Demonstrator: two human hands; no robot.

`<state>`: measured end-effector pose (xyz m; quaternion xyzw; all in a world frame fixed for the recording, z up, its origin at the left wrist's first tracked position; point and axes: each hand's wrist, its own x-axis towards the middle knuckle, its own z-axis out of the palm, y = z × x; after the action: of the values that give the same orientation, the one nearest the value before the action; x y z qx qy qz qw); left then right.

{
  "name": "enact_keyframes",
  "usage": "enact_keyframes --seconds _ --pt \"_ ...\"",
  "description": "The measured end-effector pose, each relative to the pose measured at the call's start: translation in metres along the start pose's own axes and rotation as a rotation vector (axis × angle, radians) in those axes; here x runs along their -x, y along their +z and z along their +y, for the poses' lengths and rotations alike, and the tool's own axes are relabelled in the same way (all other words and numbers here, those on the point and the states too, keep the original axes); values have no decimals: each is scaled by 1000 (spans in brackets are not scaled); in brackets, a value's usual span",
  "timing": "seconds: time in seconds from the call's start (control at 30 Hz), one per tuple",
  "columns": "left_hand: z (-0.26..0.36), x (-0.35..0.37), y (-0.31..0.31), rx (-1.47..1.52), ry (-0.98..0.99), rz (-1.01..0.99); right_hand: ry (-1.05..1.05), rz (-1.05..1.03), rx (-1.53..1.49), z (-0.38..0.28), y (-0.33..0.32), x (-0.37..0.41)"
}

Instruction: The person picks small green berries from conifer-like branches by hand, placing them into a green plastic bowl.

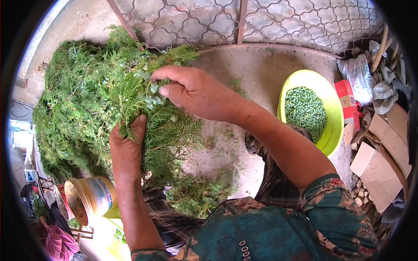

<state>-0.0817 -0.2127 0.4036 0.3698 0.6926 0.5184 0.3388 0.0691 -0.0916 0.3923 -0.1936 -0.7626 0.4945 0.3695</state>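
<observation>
My left hand (127, 145) is closed around the stem of a leafy evergreen sprig (130, 93) that carries a cluster of pale blue-green cones (152, 101). Coming in from the right, my right hand (185, 89) has its thumb and forefinger curled at one green cone (154, 88) on that cluster, the other fingers folded in. A large heap of cut evergreen branches (76, 104) lies behind and left of both hands. Farther right stands a yellow-green basin (334, 111) partly filled with picked green cones (305, 108).
A metal lattice fence (287, 24) runs along the back. Cardboard (379, 172), a red box (346, 102) and plastic bags (357, 78) crowd the right side. At lower left is a yellow bucket (93, 198). Loose sprigs (196, 193) lie near my legs.
</observation>
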Motion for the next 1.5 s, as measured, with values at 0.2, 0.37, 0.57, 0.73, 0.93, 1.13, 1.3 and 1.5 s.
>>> enact_keyframes --seconds 0.2,0.37,0.57,0.73,0.93,1.13,1.3,1.5 --pt "-1 0 5 44 -28 -11 -72 -12 185 -1 0 2" --pt "-1 -1 3 9 -31 -19 -113 37 204 -3 1 4" --pt "3 2 9 -22 -24 -26 -344 73 258 9 4 1" --pt "-1 -1 8 20 -2 -35 111 270 -235 -6 -12 3" --pt "-6 -5 10 91 -26 46 415 115 -1059 -13 -16 16" --pt "-8 -5 15 -6 74 -13 593 0 -843 -11 7 15" --pt "-5 0 24 -308 238 79 717 7 -717 -11 17 9" --pt "-14 -6 14 -375 347 100 440 -55 -464 -1 21 10"
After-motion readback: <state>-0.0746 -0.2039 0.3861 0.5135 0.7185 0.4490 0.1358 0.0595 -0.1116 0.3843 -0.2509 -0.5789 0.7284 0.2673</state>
